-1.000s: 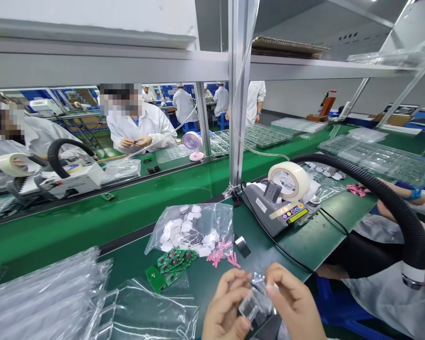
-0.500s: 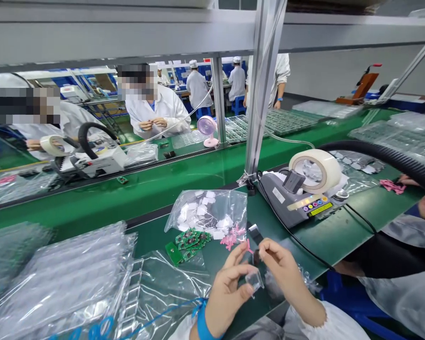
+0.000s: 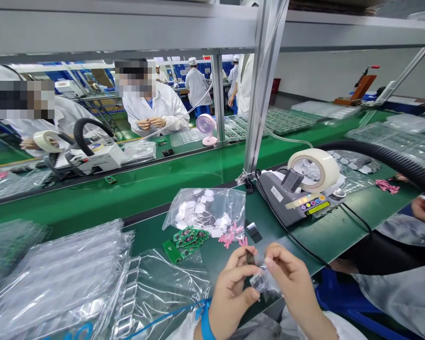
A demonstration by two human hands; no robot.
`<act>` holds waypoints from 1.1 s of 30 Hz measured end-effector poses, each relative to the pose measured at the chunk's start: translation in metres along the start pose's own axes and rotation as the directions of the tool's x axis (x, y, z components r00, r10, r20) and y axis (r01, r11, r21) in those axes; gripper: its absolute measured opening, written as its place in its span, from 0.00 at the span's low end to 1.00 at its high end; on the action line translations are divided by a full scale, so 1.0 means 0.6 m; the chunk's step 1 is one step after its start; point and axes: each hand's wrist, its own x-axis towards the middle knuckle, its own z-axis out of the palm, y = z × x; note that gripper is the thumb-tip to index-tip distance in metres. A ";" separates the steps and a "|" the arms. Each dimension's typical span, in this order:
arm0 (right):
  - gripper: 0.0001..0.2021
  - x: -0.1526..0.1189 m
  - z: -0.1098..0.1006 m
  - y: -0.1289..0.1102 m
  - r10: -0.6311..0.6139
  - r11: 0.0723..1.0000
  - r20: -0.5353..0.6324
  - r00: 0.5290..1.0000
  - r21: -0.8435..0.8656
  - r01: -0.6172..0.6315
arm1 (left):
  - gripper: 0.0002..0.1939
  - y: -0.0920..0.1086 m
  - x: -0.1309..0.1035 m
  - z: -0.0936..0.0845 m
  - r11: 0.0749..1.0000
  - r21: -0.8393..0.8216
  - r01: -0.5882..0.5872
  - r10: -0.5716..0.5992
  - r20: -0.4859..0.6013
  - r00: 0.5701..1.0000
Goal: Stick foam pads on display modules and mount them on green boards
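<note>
"Two hands met over the near edge of the bench [image 3: 214,264]; which one had the grip?"

"The left hand [image 3: 233,289] did. Its thumb and fingers pinched a small clear plastic case [image 3: 258,282], and a thin dark piece [image 3: 250,257] stood up by the fingertips. The right hand [image 3: 293,281] was close beside it, fingertips bunched; blur and glare hid whether they gripped anything, so I couldn't tell."

"How did you judge the case for handling?"

"Light, I guessed, and stiff, with smooth walls likely to slip under a careless thumb. It probably scratched or cracked easily. Opposite edges seemed the wise place to take hold, with a gentle squeeze that spared the broad faces."

"And its looks?"

"Colourless and see-through, boxy, with bright glints along the edges. It was tilted between the hands, though its finer shape was too blurred to read. The dark piece looked flat and brownish."

"What lay nearest?"

"Just beyond the hands, pink strips [image 3: 230,236] lay at the corner of a clear bag [image 3: 235,203] of white-tabbed parts [image 3: 200,208]. Green circuit boards [image 3: 189,237] were piled to the left of the strips."
</note>
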 end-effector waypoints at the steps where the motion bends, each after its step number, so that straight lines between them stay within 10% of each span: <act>1: 0.12 -0.003 -0.009 0.003 -0.015 0.999 -0.031 0.999 -0.030 0.014 | 0.13 0.000 0.000 0.000 1.000 -0.021 0.021 -0.022 -0.021 1.000; 9: 0.08 -0.005 -0.071 0.095 -0.040 0.913 0.041 0.998 -0.404 0.054 | 0.14 0.017 -0.007 0.001 0.858 -0.478 0.187 -0.212 0.001 0.977; 14: 0.11 -0.010 -0.076 0.046 -0.149 0.855 0.163 0.975 -0.474 0.210 | 0.14 0.042 -0.010 0.015 0.788 -0.550 0.276 -0.271 0.092 0.958; 20: 0.18 0.010 -0.053 -0.066 -0.345 0.595 0.635 0.691 -0.422 0.684 | 0.14 0.043 -0.022 0.021 0.775 -0.543 0.323 -0.312 0.115 0.943; 23: 0.14 0.019 -0.040 -0.081 -0.324 0.576 0.693 0.644 -0.395 0.715 | 0.14 0.035 -0.030 0.017 0.783 -0.533 0.320 -0.298 0.129 0.946; 28: 0.10 0.023 -0.039 -0.067 -0.305 0.568 0.705 0.640 -0.405 0.716 | 0.15 0.034 -0.029 0.017 0.775 -0.540 0.330 -0.282 0.172 0.944; 33: 0.16 0.026 -0.060 -0.033 -0.394 0.672 0.485 0.781 -0.427 0.605 | 0.17 0.043 -0.025 0.004 0.737 -0.572 0.361 -0.330 0.162 0.930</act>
